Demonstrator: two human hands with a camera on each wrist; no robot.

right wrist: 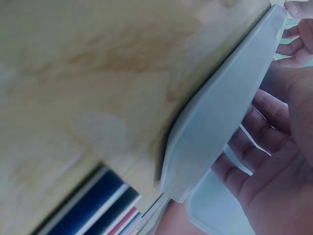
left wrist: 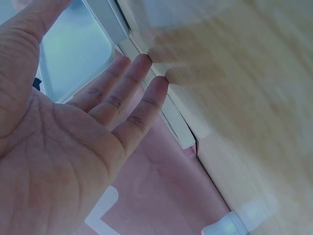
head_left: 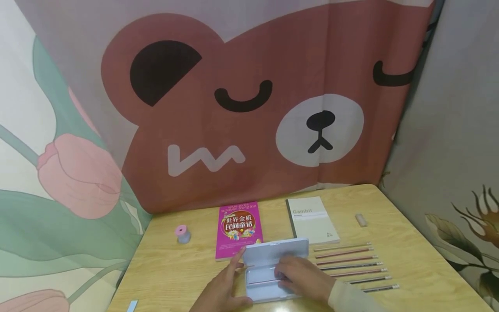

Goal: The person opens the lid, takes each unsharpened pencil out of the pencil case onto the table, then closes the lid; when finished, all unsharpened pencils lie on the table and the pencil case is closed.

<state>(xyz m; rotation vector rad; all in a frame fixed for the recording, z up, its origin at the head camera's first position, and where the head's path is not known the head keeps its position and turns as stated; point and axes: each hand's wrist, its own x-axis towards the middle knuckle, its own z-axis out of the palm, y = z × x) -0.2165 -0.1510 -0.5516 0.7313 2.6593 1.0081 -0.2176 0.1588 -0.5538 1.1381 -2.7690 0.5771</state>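
A pale white-blue pencil case [head_left: 269,296] lies on the table with its lid [head_left: 273,251] raised. My left hand [head_left: 224,286] is at the case's left side, fingers extended along the lid's edge and thumb at the front left corner. In the left wrist view its palm and straight fingers show. My right hand [head_left: 306,277] reaches into the case with bent fingers. It pinches a pencil [head_left: 261,282] that lies along the tray; the pencil's right end is hidden by the hand. In the right wrist view the fingertips are hidden behind the case wall [right wrist: 215,117].
Several pencils [head_left: 345,262] lie in a row right of the case. Behind it are a pink book [head_left: 239,229] and a white notebook [head_left: 313,219]. An eraser [head_left: 361,220] lies far right, a pink-topped cylinder [head_left: 182,234] stands left, and a light-blue strip [head_left: 132,306] lies front left.
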